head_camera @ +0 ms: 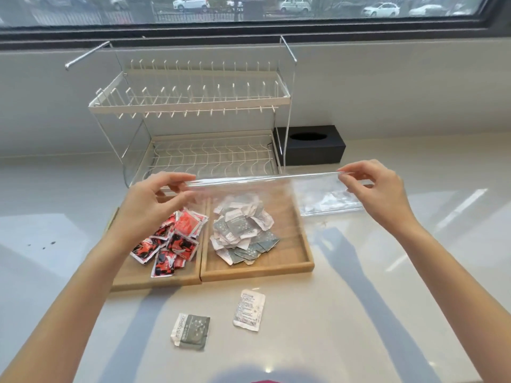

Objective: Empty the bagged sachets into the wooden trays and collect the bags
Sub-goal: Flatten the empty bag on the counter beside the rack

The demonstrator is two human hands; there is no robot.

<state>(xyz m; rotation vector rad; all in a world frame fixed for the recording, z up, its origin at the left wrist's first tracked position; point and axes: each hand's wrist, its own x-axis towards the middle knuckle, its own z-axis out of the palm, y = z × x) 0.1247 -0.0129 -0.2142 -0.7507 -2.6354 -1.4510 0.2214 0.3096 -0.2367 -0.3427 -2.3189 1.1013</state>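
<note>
Two wooden trays lie side by side on the white counter. The left tray (154, 281) holds a pile of red, black and white sachets (171, 241). The right tray (300, 244) holds a heap of grey and white sachets (243, 230). Above the trays I hold a clear plastic bag (276, 186) stretched flat by its top strip. My left hand (154, 200) pinches its left end and my right hand (378, 186) pinches its right end. Another clear bag (329, 200) lies on the counter right of the trays. Two loose grey and white sachets (190, 331) (249, 310) lie in front of the trays.
A white two-tier wire dish rack (193, 106) stands right behind the trays. A black tissue box (312, 145) sits to its right against the wall. A window runs along the back. Small dark specks (41, 244) mark the counter at the left.
</note>
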